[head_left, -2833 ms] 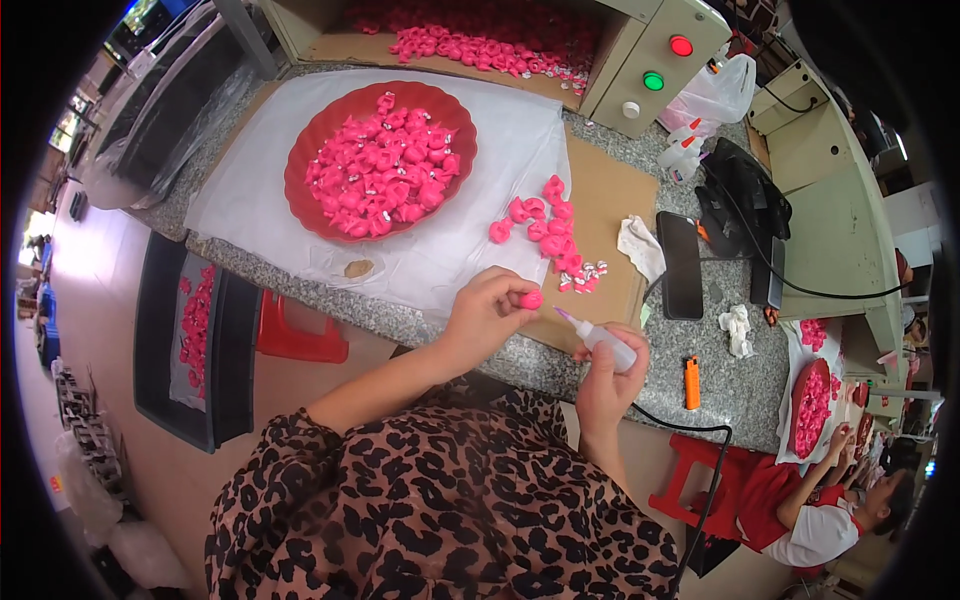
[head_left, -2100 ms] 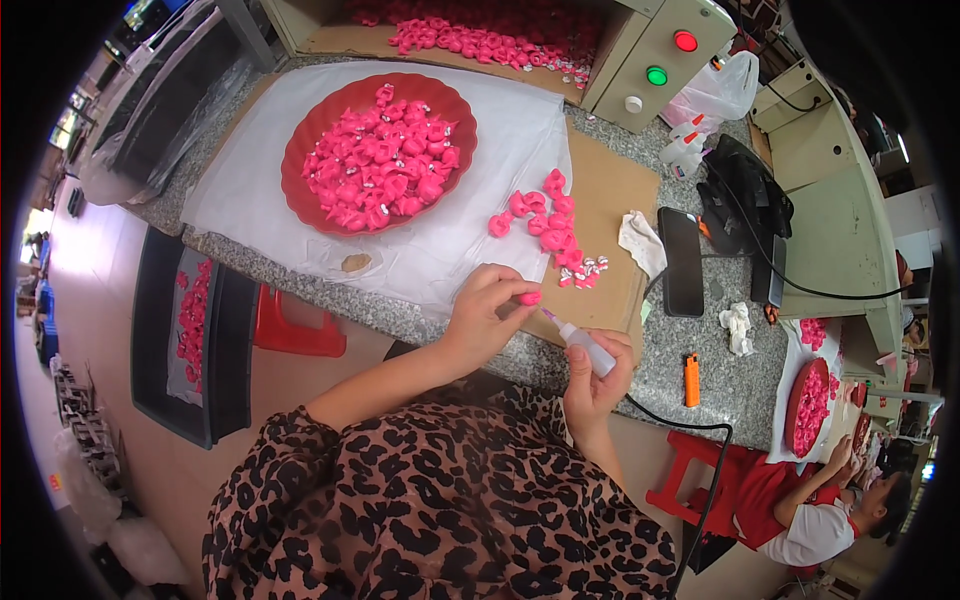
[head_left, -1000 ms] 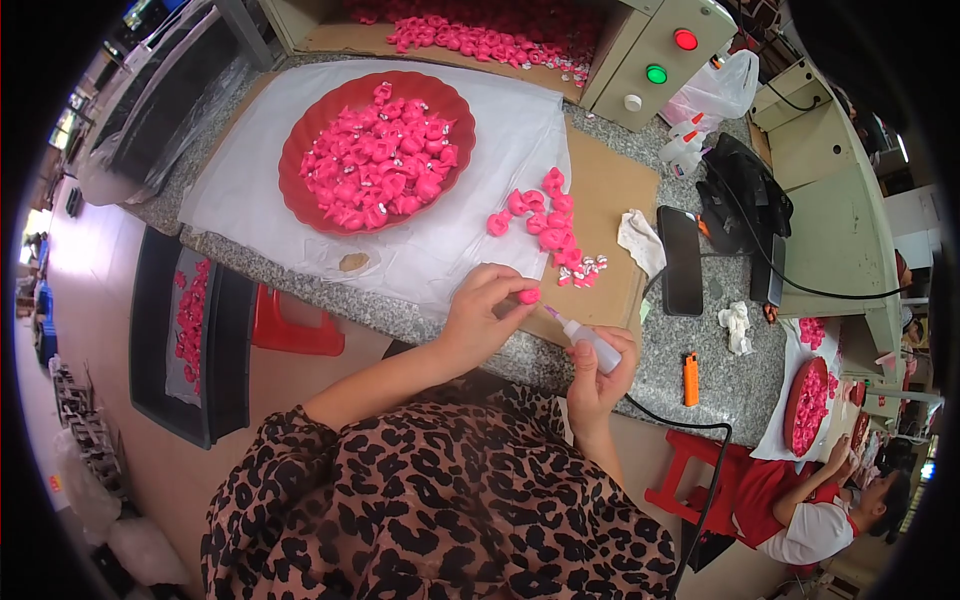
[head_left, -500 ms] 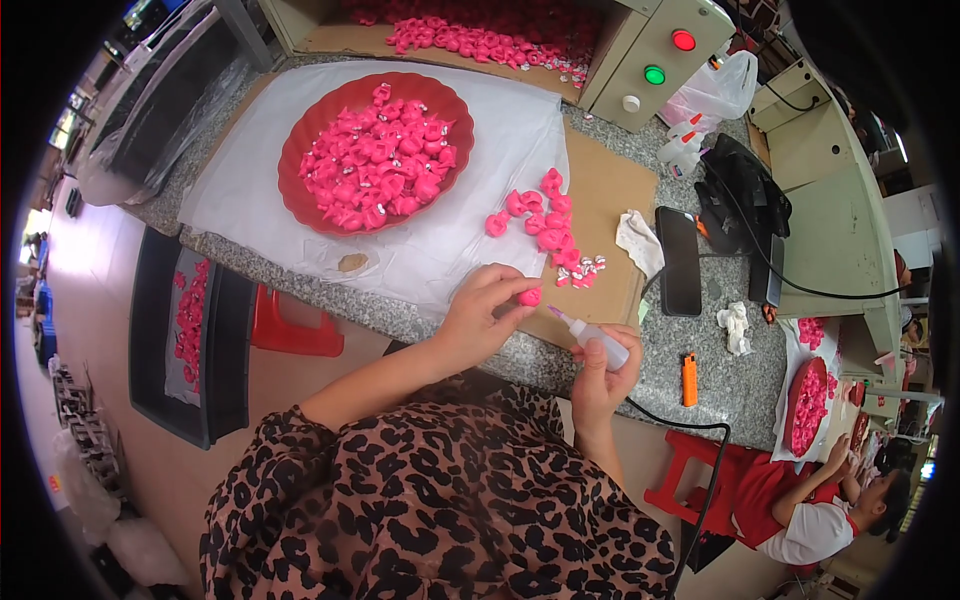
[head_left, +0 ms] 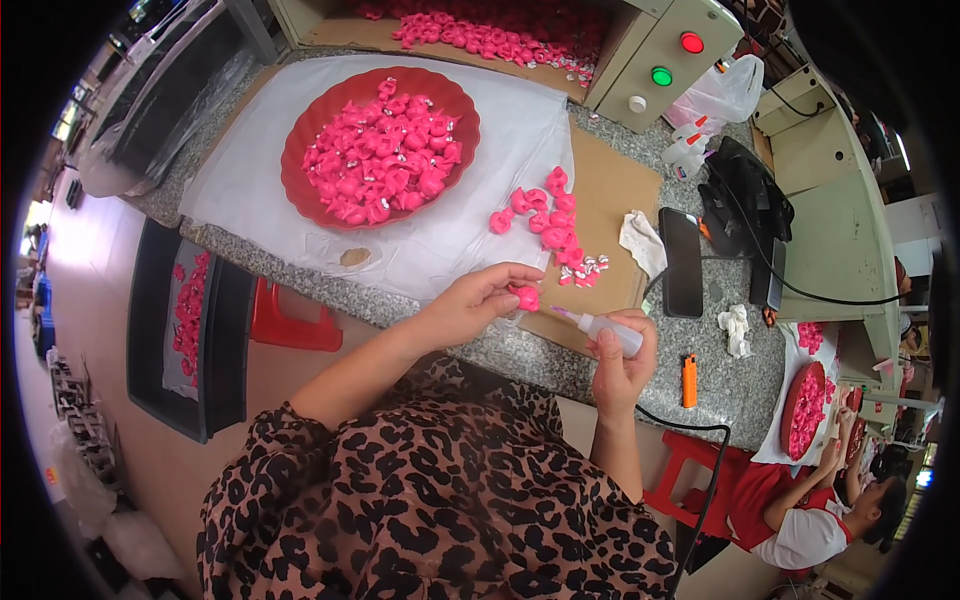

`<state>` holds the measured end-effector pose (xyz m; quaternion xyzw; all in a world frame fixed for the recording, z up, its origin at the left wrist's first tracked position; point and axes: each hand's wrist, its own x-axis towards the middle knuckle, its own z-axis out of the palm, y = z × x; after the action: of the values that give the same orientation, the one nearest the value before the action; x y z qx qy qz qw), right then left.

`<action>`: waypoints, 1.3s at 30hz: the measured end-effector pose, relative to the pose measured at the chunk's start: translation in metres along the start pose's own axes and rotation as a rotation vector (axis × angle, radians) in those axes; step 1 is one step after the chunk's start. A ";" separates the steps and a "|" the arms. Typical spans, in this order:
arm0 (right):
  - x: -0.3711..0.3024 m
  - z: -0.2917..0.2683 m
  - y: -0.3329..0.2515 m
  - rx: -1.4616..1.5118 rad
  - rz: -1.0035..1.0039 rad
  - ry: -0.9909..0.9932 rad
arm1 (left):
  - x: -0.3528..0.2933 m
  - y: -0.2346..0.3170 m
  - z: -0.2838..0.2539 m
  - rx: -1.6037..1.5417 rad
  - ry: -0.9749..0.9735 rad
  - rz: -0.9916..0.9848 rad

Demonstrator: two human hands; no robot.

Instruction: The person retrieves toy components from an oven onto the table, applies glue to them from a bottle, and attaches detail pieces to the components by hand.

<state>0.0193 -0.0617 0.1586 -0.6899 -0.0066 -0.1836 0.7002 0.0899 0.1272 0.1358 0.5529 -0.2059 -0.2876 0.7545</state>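
Between my left hand's (head_left: pixel 470 308) thumb and fingers is a small round pink plastic piece (head_left: pixel 525 298), held above the bench's front edge. My right hand (head_left: pixel 622 365) grips a translucent squeeze bottle (head_left: pixel 618 336). The bottle tilts, its thin purplish nozzle pointing left at the pink piece, with a small gap between them. Beyond my hands, loose pink pieces (head_left: pixel 552 222) lie in a cluster on white paper and cardboard. Beside them are small white-and-pink bits (head_left: pixel 584 270). A red scalloped bowl (head_left: pixel 297 185) at the back left is heaped with similar pink pieces.
At the back stands a box-shaped machine (head_left: pixel 665 50) with more pink pieces inside. To the right lie a cloth (head_left: pixel 642 243), a phone (head_left: pixel 681 265), an orange lighter (head_left: pixel 689 382) and a black bag (head_left: pixel 745 195). A grey bin (head_left: pixel 228 350) stands lower left; a co-worker (head_left: pixel 800 535) sits far right.
My right hand has shifted slightly right and up, and the bottle lies flatter. My left hand has moved a little left, with the pink piece still in its fingers.
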 end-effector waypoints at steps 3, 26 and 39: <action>0.000 0.001 0.002 -0.032 -0.011 -0.016 | 0.000 0.001 0.000 0.056 0.006 0.001; -0.001 0.001 0.002 -0.053 -0.005 -0.046 | -0.001 0.000 0.000 0.060 -0.009 -0.005; -0.007 0.003 0.002 -0.164 -0.057 -0.055 | -0.003 0.000 0.004 0.095 0.072 0.051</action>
<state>0.0142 -0.0568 0.1550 -0.7491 -0.0303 -0.1845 0.6355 0.0856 0.1262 0.1372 0.5928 -0.2059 -0.2382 0.7412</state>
